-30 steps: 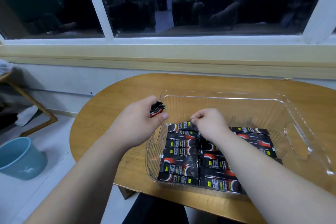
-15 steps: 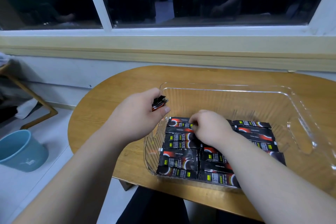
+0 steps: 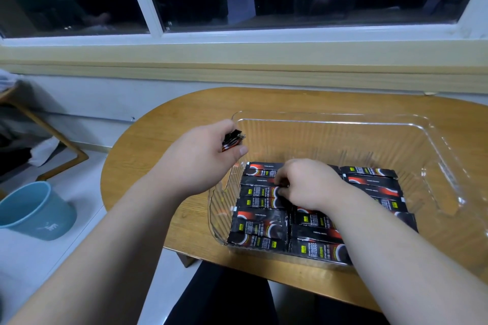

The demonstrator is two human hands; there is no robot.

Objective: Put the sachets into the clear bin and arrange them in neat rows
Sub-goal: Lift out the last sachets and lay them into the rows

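Over the last second the right hand (image 3: pixel 309 185) has come down and drawn back toward the person. It was at the far end of the rows in the bin (image 3: pixel 343 116) and now sits low over the left and middle columns. The far sachet (image 3: pixel 261 169) of the left column now lies flat and free of the hand, so I judge that piece placed and the hand to be squaring up the ones just nearer. The laid sachets (image 3: pixel 260 229) cover the near part of the bin floor in three columns, while the far part of the floor is bare. By that, the filling looks roughly half done. The right hand's fingers (image 3: pixel 281 187) are curled, with their tips against the inner ends of the second and third sachets of the left column. I cannot tell whether they pinch one or only press and nudge it, as the thumb is hidden. The left hand (image 3: pixel 203 155) has barely moved. It hovers just outside the bin's far-left corner, above the table (image 3: pixel 163 145), closed tight round a bundle (image 3: pixel 232 140) of spare sachets whose ends poke out past the thumb.
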